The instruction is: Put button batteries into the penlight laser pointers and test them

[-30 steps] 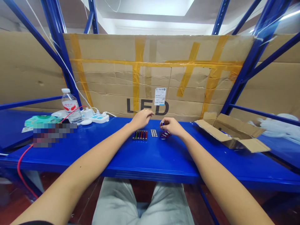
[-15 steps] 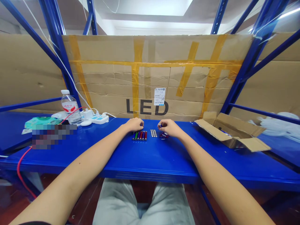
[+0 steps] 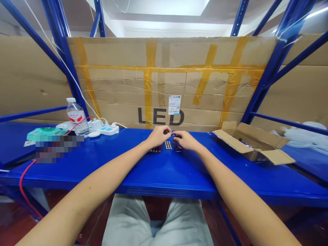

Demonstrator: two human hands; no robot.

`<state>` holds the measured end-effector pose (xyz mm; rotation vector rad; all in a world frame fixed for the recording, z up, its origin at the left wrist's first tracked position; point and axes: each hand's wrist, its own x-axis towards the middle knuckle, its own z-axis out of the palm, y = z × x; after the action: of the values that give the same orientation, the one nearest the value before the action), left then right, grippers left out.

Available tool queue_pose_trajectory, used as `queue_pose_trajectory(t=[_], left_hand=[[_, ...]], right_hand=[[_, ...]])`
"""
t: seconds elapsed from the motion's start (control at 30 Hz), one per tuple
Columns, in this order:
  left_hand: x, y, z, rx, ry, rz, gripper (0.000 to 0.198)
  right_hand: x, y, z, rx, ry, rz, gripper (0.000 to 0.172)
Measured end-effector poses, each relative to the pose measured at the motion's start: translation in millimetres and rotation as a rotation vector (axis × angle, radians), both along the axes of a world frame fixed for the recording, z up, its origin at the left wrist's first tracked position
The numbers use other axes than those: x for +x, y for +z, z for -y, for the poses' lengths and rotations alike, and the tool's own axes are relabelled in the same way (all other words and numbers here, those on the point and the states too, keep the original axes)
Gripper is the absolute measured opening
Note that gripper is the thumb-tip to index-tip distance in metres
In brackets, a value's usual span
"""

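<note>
My left hand (image 3: 160,136) and my right hand (image 3: 185,140) meet fingertip to fingertip just above the table. Between the right fingers is a small shiny purplish piece (image 3: 174,135), mostly covered. The left thumb and forefinger are pinched against its end; whether they hold a separate part is too small to tell. Under the left hand lies a row of coloured metallic tubes (image 3: 155,150), partly hidden by it. Several small round silver pieces (image 3: 167,145) stand in a neat grid between the hands. A little pile of red and purple shiny pieces (image 3: 179,148) lies below the right hand.
An open cardboard box (image 3: 252,141) sits at the right of the blue table (image 3: 164,174). To the left are a water bottle (image 3: 77,118), a white power strip (image 3: 109,129) and a green packet (image 3: 44,133). A tall cardboard sheet (image 3: 123,85) closes off the back.
My left hand has moved right from the row of tubes to my right hand, and their fingertips now meet. The right hand has stayed nearly in place, still holding the small piece.
</note>
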<state>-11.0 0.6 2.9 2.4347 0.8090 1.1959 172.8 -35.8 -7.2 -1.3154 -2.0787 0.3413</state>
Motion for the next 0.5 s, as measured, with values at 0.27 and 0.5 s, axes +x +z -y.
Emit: queue_pose_trajectory(t=[0.27,0.5], left_hand=[[-0.5,-1.2,2.9,-0.192,-0.086,0.084,0.007],[1.7,6.9,10.2,-0.451,-0.203,0.195,0.010]], right_hand=[[-3.4,-1.8,-0.3,0.241,0.063,-0.037,0.025],[-5.5,3.2,10.2,0.497,0.004,0.006,0.023]])
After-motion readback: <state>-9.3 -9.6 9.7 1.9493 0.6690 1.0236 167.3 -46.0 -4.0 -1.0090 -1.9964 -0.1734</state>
